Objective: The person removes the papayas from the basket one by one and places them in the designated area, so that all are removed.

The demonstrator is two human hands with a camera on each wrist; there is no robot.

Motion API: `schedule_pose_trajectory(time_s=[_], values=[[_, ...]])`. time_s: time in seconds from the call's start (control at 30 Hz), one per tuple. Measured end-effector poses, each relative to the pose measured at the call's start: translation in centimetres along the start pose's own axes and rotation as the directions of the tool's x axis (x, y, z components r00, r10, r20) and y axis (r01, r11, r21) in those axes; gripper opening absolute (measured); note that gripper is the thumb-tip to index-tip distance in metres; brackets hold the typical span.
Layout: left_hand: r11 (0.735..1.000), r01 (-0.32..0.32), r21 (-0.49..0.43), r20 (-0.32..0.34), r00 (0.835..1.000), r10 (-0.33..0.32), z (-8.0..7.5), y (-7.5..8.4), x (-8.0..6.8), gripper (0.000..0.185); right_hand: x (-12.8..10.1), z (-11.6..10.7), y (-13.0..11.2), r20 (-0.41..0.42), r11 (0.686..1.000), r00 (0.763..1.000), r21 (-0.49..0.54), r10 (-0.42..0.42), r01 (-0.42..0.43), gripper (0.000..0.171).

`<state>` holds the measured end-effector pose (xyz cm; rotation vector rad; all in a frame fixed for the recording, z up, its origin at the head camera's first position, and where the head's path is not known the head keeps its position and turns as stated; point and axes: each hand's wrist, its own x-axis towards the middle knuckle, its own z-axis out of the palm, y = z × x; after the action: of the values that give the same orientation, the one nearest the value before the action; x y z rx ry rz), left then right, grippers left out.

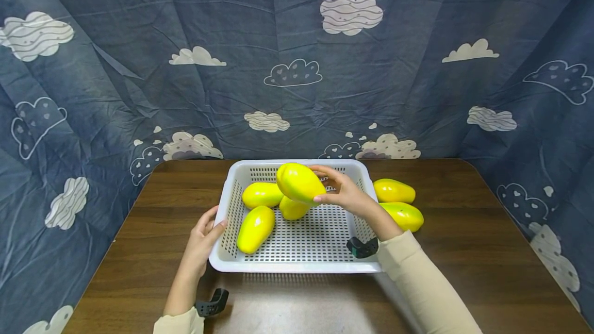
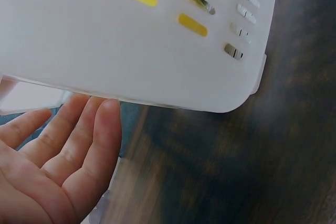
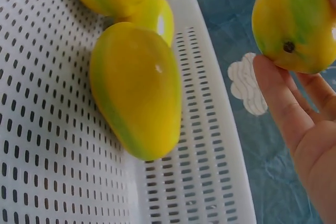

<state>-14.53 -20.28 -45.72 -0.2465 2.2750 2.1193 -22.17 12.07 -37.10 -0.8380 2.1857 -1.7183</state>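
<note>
In the head view my right hand point(image 1: 343, 192) holds a yellow mango point(image 1: 300, 183) above the white plastic basket point(image 1: 297, 267). The right wrist view shows that mango point(image 3: 294, 24) by its stem end, fingertips against its skin. Lower down inside the basket lie three more: one mango point(image 1: 256, 230) at the front left, one point(image 1: 261, 195) behind it, and another point(image 1: 292, 210) partly covered by the held fruit. My left hand point(image 1: 204, 233) grips the basket's left rim, thumb on top. From the left wrist, its fingers point(image 2: 107, 124) meet the rim's outer edge.
Two mangoes, one point(image 1: 394, 190) behind the other point(image 1: 405, 215), lie on the brown wooden table point(image 1: 464, 251) just right of the basket. A blue curtain point(image 1: 297, 107) with white clouds hangs behind the table. Dark bands point(image 1: 213, 303) are worn at both wrists.
</note>
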Motion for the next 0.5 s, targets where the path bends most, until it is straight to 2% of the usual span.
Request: schedule_pose_trajectory(time_s=[0.27,0.5], values=[[1.000,-0.002,0.002,0.002,1.000,0.002,0.1,0.1,-0.1,0.048,-0.7,-1.1,0.6,-0.107,0.999,0.994,0.034,-0.036,0.040,0.064],[1.000,0.000,0.000,-0.003,1.000,0.000,0.1,0.1,0.0,0.047,-1.4,-2.6,2.4,-0.221,0.997,0.974,0.032,-0.056,0.065,0.064]])
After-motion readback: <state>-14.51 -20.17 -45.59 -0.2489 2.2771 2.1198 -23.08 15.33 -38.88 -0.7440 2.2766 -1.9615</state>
